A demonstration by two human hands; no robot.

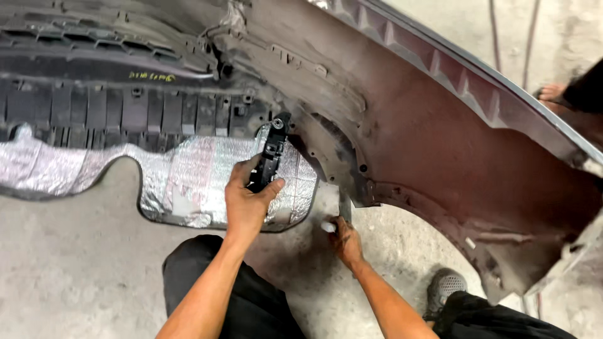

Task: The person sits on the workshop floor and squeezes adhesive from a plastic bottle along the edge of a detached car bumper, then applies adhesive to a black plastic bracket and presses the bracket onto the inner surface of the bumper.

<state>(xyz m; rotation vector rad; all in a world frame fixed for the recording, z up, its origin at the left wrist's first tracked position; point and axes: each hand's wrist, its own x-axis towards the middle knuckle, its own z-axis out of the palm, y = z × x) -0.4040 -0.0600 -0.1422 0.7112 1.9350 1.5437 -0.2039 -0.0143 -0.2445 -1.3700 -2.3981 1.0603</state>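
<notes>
Wrapped around the lower end of a black bracket (pixel 271 154), the left hand (pixel 246 199) has its thumb pressed across the front and its fingers curled behind. That bracket is a long, narrow plastic piece with ribs and small cut-outs, standing nearly upright against the inside of a car bumper (pixel 440 144), with a round bolt head at its top end. It sits just where the bumper's dark ribbed middle section meets the dusty brownish side shell, right above a sheet of silver foil padding (pixel 182 182).

Lower and to the side, the right hand (pixel 346 238) closes on a small white-tipped tool (pixel 328 226), pinched at the fingertips; the fingers are stained dark. What kind of tool it is cannot be made out, since most of it is covered by the hand. It lies close under a thin grey tab (pixel 345 204) hanging from the bumper's edge.

Both forearms run out of the bottom of the view. A grey shoe (pixel 445 287) shows on the concrete floor (pixel 75 263). Another person's foot (pixel 553 93) is cut off at the far edge.
</notes>
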